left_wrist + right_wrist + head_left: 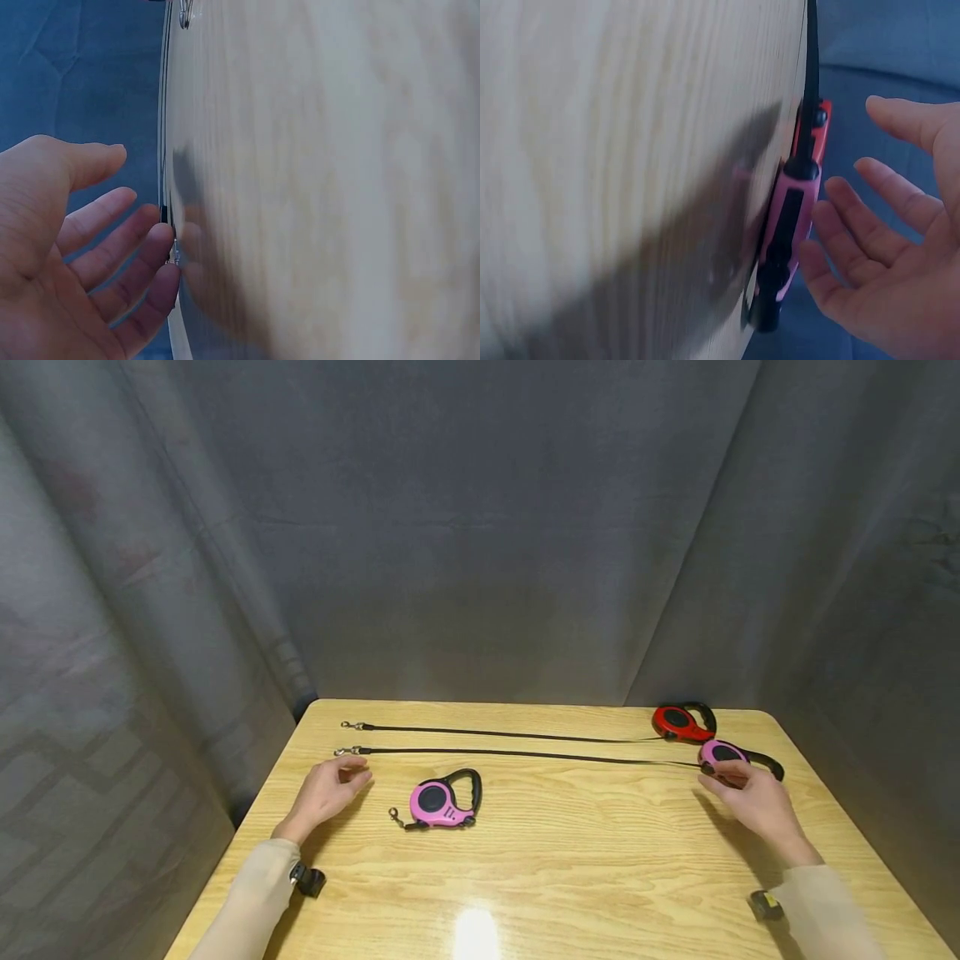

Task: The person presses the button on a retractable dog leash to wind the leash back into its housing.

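Observation:
Near the clip end of a stretched-out leash, my left hand (327, 793) hovers with relaxed fingers and nothing in them. That metal clip (174, 251) shows just beyond the fingertips in the left wrist view. At the other end of the same black cord (525, 754), my right hand (756, 802) is beside a pink retractable leash (722, 753) with a black handle. Its fingers (840, 225) are loosely bent and grip nothing; whether they touch the casing I cannot tell. Between the hands lies another pink retractable leash (433, 802), its cord wound in and its small clip (395, 814) at the left.
A red retractable leash (672, 723) lies at the far right, its cord (487, 732) stretched left along the table's back, parallel to the pink one's. Grey curtains (465, 527) hang behind and beside the wooden table (570, 860). Each wrist wears a small black camera (309, 880).

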`<state>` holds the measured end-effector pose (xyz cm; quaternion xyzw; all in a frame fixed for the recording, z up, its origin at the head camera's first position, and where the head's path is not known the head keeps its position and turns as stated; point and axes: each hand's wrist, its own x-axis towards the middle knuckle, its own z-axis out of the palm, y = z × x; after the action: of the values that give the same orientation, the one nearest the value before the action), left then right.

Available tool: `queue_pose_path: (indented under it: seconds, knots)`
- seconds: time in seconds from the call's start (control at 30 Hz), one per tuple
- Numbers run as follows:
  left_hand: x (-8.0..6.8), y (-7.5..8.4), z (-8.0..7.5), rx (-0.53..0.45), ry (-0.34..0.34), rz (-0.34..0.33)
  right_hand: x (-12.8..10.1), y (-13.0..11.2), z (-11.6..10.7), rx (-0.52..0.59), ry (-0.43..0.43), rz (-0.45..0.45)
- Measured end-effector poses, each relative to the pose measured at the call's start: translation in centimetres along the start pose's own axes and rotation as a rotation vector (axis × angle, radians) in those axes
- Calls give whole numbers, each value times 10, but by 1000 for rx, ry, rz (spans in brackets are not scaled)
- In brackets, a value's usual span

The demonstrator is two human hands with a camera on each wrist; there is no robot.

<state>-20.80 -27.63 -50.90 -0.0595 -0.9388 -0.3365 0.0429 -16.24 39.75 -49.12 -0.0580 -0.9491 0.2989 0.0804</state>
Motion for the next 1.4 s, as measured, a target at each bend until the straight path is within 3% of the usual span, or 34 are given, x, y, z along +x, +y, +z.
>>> queue_pose_path:
  seconds: [0.37,0.77,1.17,1.4]
  knots:
    - [7,-7,-8,1,8,-53,3,20,-17,-95,55,24]
    - [18,-13,-10,13,26,-86,0,24,-22,-200,8,53]
    - [20,-17,-13,65,-24,-42,2,40,-20,-193,29,22]
    - [21,-20,-15,92,-5,-26,-1,45,-20,-207,61,-36]
